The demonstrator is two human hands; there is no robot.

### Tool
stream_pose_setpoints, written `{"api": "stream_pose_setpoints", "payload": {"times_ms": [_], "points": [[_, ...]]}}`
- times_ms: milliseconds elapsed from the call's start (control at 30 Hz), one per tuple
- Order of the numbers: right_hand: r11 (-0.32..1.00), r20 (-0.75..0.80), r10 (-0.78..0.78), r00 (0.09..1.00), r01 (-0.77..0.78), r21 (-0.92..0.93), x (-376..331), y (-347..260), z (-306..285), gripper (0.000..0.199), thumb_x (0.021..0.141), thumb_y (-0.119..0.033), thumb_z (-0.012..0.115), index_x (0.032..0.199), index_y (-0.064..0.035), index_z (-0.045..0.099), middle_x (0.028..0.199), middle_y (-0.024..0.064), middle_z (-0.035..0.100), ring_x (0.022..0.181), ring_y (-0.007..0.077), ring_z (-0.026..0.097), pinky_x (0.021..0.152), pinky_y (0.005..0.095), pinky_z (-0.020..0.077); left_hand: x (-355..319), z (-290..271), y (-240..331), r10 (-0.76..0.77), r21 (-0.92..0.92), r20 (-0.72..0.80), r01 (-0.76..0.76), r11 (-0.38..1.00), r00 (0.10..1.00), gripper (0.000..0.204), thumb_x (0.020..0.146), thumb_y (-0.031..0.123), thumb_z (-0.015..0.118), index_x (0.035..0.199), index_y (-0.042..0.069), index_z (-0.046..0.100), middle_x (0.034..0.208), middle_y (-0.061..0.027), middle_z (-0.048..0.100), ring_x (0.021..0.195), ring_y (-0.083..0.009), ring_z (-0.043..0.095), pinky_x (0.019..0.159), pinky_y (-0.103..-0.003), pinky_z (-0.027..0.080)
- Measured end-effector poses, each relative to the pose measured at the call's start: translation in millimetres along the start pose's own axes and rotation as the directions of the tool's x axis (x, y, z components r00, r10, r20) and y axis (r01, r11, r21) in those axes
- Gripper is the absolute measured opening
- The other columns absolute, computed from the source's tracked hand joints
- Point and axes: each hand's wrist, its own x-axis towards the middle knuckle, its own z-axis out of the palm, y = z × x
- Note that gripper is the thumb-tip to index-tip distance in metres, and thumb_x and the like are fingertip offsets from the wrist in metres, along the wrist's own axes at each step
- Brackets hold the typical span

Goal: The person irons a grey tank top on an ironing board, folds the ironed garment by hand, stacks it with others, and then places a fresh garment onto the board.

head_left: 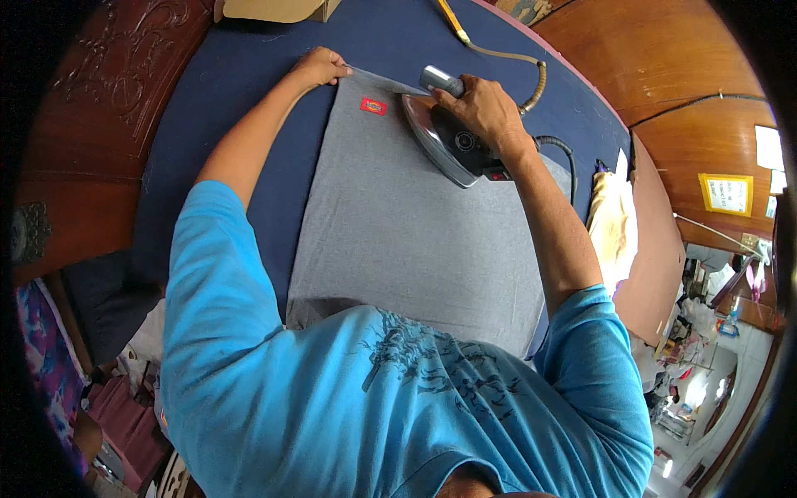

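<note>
A grey cloth (398, 241) with a small red label (374, 106) sewn near its far left corner lies flat on a dark blue padded ironing surface (249, 66). My left hand (320, 68) is closed at that corner, its fingers pinching the cloth's edge. My right hand (490, 112) is wrapped around the handle of a steam iron (444, 141). The iron's soleplate rests on the far part of the cloth, right of the label. Part of the handle is hidden under my fingers. The cloth's near edge is partly covered by my blue shirt.
A hose (540, 79) curves over the far side, and a black cord (569, 149) bends down right of the iron. Pale yellow fabric (613, 224) lies at the right edge. A cardboard box (274, 8) sits at the far left. Carved wood furniture (116, 91) borders the left.
</note>
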Motion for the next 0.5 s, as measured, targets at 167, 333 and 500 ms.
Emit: {"api": "stream_pose_setpoints", "payload": {"times_ms": [167,333,500], "points": [[0.942,-0.020,-0.333,0.943,0.332,-0.040,2,-33,8,0.052,0.079,-0.048,0.057,0.099,-0.0007,0.062,0.074,0.0174,0.064,0.067,0.0279,0.065,0.064,0.0350,0.0524,-4,-2,4,-0.001,0.166,-0.049,0.010,0.986,0.999,0.026,0.070,0.028,0.070,0.075,0.002,0.063,0.065,-0.0079,0.061,0.059,-0.0168,0.057,0.056,-0.032,0.044],[0.924,0.017,-0.373,0.928,0.373,-0.079,17,-70,20,0.051,0.078,-0.050,0.057,0.097,-0.0036,0.063,0.071,0.0162,0.064,0.063,0.0284,0.064,0.060,0.0342,0.0525,7,-11,3,0.124,0.358,-0.076,-0.089,0.929,0.989,0.027,0.069,0.031,0.069,0.073,0.005,0.063,0.064,-0.0080,0.060,0.060,-0.0191,0.057,0.056,-0.035,0.043],[0.938,0.092,-0.305,0.948,0.316,-0.144,31,-89,23,0.047,0.080,-0.050,0.053,0.093,-0.0062,0.064,0.070,0.0133,0.064,0.066,0.0259,0.065,0.061,0.0353,0.0532,26,-20,-3,0.158,0.322,0.067,-0.171,0.931,0.985,0.026,0.069,0.028,0.069,0.069,0.003,0.062,0.060,-0.0043,0.059,0.055,-0.0109,0.052,0.050,-0.031,0.040]]}}
